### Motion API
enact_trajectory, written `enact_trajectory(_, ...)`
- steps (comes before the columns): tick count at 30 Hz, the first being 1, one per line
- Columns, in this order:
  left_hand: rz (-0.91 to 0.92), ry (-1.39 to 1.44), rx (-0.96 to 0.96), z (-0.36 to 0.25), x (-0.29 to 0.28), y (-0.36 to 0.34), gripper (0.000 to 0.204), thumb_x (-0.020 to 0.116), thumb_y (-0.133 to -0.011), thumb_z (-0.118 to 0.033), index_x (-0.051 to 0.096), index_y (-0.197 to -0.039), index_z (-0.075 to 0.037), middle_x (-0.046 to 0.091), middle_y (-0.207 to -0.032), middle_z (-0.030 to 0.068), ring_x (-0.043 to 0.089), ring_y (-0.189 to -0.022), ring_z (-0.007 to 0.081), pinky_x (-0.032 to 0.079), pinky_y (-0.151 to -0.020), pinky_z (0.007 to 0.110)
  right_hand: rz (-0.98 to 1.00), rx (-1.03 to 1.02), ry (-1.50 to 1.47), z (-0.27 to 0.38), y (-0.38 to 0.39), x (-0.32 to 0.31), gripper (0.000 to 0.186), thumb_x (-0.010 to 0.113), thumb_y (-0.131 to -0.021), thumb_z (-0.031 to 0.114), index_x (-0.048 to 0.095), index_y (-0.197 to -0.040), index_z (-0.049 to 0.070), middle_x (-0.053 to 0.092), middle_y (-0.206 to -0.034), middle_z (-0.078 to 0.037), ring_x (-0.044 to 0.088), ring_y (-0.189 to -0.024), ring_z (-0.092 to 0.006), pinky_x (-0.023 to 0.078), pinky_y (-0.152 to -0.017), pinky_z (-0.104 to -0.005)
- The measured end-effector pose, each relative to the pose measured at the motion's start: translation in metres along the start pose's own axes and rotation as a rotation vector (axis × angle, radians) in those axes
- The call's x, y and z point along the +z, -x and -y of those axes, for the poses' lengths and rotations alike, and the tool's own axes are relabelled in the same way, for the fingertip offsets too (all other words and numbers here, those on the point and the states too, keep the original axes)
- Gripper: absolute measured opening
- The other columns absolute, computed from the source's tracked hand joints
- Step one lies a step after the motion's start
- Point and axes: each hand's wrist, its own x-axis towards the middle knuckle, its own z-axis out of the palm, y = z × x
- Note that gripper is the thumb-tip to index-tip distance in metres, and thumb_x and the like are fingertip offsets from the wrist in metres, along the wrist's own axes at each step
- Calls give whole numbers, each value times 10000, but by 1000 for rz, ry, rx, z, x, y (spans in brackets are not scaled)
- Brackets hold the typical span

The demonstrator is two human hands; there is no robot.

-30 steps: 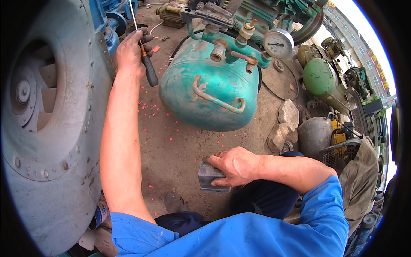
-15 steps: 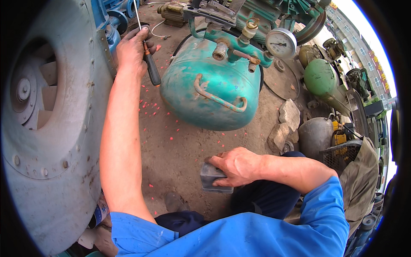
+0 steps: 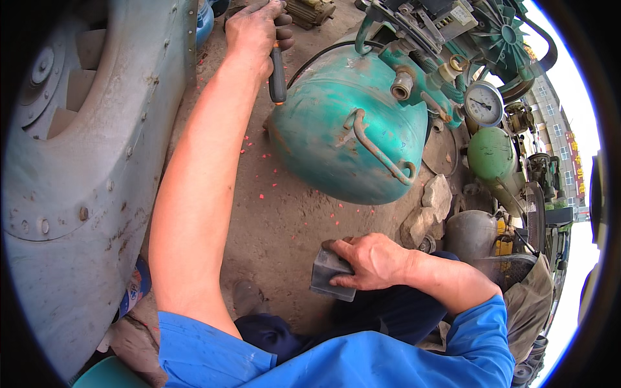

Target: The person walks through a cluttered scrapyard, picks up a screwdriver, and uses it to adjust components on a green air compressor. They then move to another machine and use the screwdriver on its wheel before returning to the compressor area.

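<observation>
My left hand [image 3: 253, 31], stretched far forward at the upper left, is closed around a screwdriver [image 3: 277, 79]. Its black handle with an orange end points back toward me, and the shaft is out of sight. Just right of that hand lies a green, scuffed tank [image 3: 343, 129] with a bent metal handle [image 3: 381, 152] on its end. Low in front of my body, my right hand [image 3: 372, 260] grips a dark grey box-like piece [image 3: 331, 275], thumb on one side and fingers on the other. Its contents, if any, are hidden.
A large grey fan housing [image 3: 129, 168] walls off the left. At the tank's right are a pressure gauge [image 3: 483, 103] and brass fittings [image 3: 402, 83]. Stones [image 3: 428, 210], a smaller green tank [image 3: 491, 154] and a grey tank [image 3: 471, 233] stand farther right. Red bits dot the ground.
The view has swung, so the tank sits farther right. My left hand appears higher and farther right, still with the screwdriver. My right hand keeps its hold on the grey box-like piece, now slightly tilted.
</observation>
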Motion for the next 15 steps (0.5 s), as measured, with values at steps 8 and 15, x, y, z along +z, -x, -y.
enact_trajectory(8, -78, -22, 14, 9, -9, -10, 215, 582, -879, -217, 617, -1014, -54, 593, -747, 57, 564, -544, 164, 481, -444, 299, -2, -26, -10, -2, -9, -2, 603, 672, -776, 366, 476, -1212, -2, 621, -863, -186, 612, -830, -361, 493, -728, -428)
enact_trajectory(15, -45, -1, -5, 18, -19, -20, 233, 592, -873, -256, 619, -991, -57, 591, -728, 59, 557, -524, 154, 469, -428, 294, 54, -7, -13, -5, -16, -1, 588, 654, -788, 379, 471, -1204, 6, 622, -876, -188, 611, -845, -366, 493, -736, -434)
